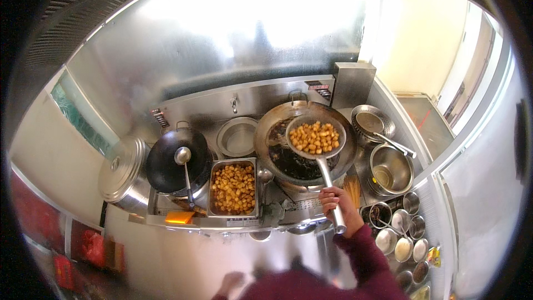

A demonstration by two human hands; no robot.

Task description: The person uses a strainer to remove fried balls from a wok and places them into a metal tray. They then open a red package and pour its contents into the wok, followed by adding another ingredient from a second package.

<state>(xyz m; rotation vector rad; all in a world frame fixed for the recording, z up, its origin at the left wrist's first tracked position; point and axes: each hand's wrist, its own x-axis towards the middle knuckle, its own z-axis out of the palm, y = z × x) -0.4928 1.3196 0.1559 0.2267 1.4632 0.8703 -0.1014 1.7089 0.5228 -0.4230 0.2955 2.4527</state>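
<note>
My right hand is closed around the metal handle of a large round strainer. Browned, cube-shaped food pieces lie heaped in its bowl. The strainer is over a wide wok with dark liquid, probably oil, inside. I cannot tell whether the bowl touches the wok. Low by my body, my left hand is blurred, and its fingers are not clear. Left of the wok, a rectangular steel pan holds many similar browned cubes.
A black wok with a ladle sits at left, beside a lidded pot. A metal basin stands below the tap. At right are a perforated strainer, a steel pot, a bristle brush and several seasoning containers.
</note>
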